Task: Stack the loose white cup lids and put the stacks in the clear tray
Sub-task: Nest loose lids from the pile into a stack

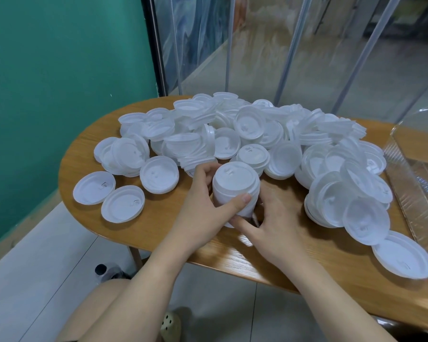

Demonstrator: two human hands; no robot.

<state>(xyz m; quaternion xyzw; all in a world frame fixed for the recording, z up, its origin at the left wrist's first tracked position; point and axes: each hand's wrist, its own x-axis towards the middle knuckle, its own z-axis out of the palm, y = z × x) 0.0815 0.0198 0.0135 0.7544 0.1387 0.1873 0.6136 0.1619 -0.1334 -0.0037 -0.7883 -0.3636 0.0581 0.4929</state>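
Stack position: a short stack of nested white plastic cup lids (235,191) stands on the oval light-brown wooden table (139,225), near its front edge, directly between the two hands and just in front of the big heap.
Left hand: the left hand (203,206) wraps the stack's left side, its thumb lying across the front wall and its fingers curled round the far left side; it is grasping the stack.
Right hand: the right hand (274,225) lies low at the stack's right base, thumb pointing left under the front of the stack, fingers reaching behind the right side where the stack hides them; it touches the stack, but whether it truly grips cannot be told.
Stack orientation: its long axis runs nearly upright, leaning slightly toward the camera; the top lid faces up, its small sip notch toward the far edge.
Loose lids: a wide heap of loose white round plastic lids (232,129) covers the far half of the table, many overlapping and tilted, some on edge.
Outliers: two single lids (94,187) lie flat side by side at the left front, apart from the heap; another single lid (402,255) lies at the right front, just beside the tray.
Tray: the clear plastic tray (415,183) sits at the table's right end, well apart from the held stack, partly cut off by the frame edge.
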